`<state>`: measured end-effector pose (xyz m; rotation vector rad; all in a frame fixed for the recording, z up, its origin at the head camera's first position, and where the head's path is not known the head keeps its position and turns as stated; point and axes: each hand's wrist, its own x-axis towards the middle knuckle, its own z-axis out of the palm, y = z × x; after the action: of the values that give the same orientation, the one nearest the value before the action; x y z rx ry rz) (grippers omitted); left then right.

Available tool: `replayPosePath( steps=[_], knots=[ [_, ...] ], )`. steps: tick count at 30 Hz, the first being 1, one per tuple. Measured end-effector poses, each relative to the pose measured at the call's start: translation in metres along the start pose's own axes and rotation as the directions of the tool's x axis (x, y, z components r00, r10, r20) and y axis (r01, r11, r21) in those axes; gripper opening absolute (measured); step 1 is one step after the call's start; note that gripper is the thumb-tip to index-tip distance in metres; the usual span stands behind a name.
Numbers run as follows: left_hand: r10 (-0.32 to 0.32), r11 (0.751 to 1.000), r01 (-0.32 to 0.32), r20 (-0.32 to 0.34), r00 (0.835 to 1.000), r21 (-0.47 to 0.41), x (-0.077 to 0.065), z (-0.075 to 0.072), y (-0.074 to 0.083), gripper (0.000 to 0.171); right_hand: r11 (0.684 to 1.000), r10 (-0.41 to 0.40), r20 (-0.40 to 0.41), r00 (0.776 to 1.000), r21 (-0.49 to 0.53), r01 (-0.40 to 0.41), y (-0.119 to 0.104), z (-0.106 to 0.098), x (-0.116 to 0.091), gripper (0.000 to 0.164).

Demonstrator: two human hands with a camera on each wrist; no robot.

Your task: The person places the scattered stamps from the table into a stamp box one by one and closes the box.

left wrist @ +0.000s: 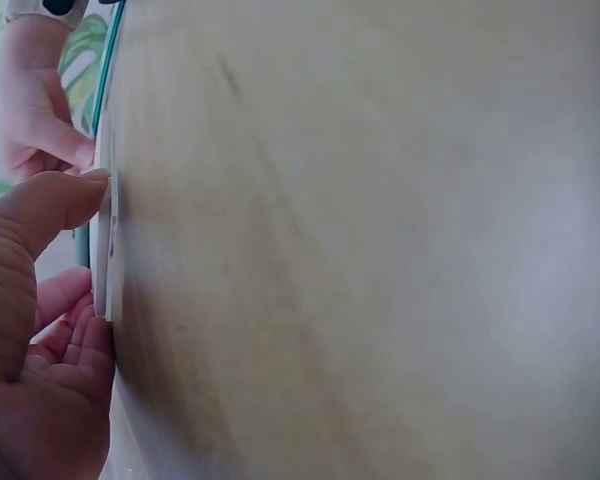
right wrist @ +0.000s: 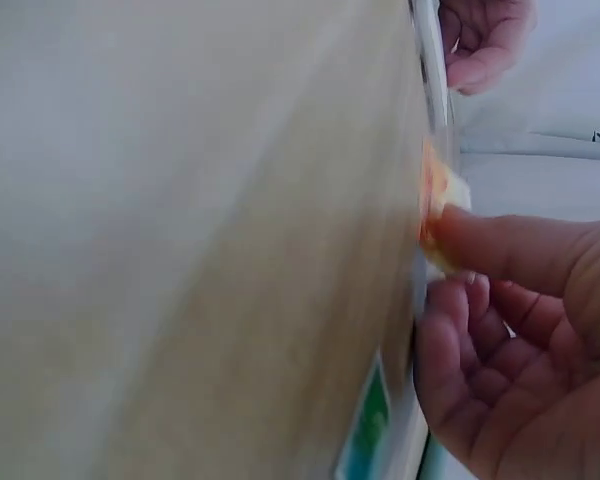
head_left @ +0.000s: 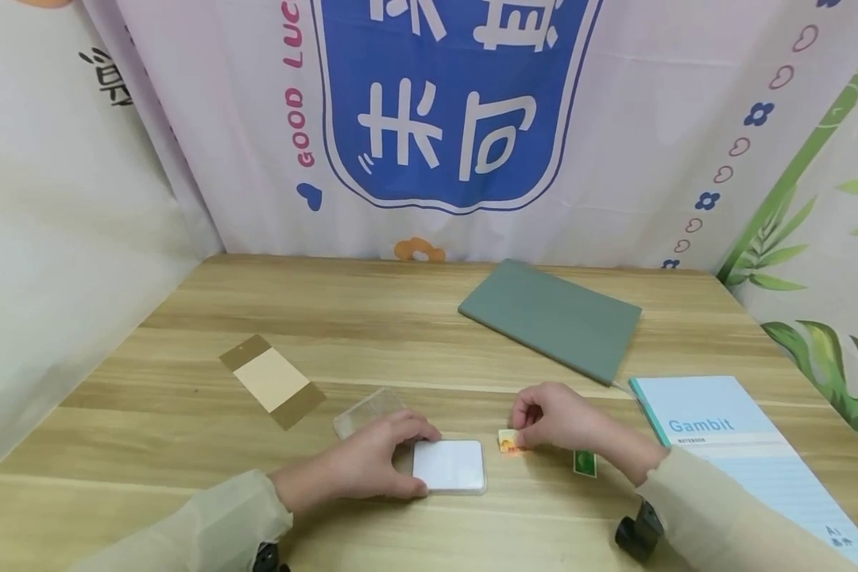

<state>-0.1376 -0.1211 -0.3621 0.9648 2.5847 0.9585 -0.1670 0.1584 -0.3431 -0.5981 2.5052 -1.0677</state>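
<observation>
My left hand (head_left: 379, 457) grips the left end of a flat white rectangular block (head_left: 449, 465), which has a clear rim and lies on the table. In the left wrist view, the block (left wrist: 104, 240) appears edge-on between thumb and fingers. A small yellow-orange picture card (head_left: 508, 442) is pinched by my right hand (head_left: 561, 415), just right of the block. The right wrist view shows the card (right wrist: 442, 190) tilted, thumb in front. Near the right wrist, a small green card (head_left: 585, 463) lies on the table, partly under the forearm.
Behind the left hand lies a clear plastic lid or tray (head_left: 366, 410). A brown and cream card (head_left: 272, 381) is farther left. At the back is a grey-green notebook (head_left: 554, 318); a light blue Gambit notebook (head_left: 743, 461) lies at the right. Printed curtains (head_left: 429, 230) border the table.
</observation>
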Motion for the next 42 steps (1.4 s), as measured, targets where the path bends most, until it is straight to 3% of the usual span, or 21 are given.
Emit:
replayPosePath(
  steps=[11,20,29,42],
  knots=[
    [-0.043,0.997,0.041,-0.026,0.999,-0.069,-0.003,0.003,-0.004,0.051,0.982,0.018,0.089,0.996,0.186,-0.034,-0.011,-0.007,0.003,0.013],
    [-0.039,0.994,0.039,-0.005,0.999,-0.105,-0.001,0.001,-0.003,0.052,0.966,0.001,0.124,0.992,0.255,-0.033,-0.021,0.006,0.010,0.013],
    [-0.034,0.992,0.033,-0.010,0.999,-0.125,-0.003,0.002,-0.004,0.052,0.961,-0.013,0.156,0.988,0.276,-0.030,-0.032,0.026,0.020,0.012],
    [-0.032,0.991,0.029,-0.020,0.999,-0.130,-0.005,0.002,-0.004,0.052,0.983,-0.021,0.116,0.993,0.182,0.000,-0.049,0.042,0.028,0.010]
  ],
)
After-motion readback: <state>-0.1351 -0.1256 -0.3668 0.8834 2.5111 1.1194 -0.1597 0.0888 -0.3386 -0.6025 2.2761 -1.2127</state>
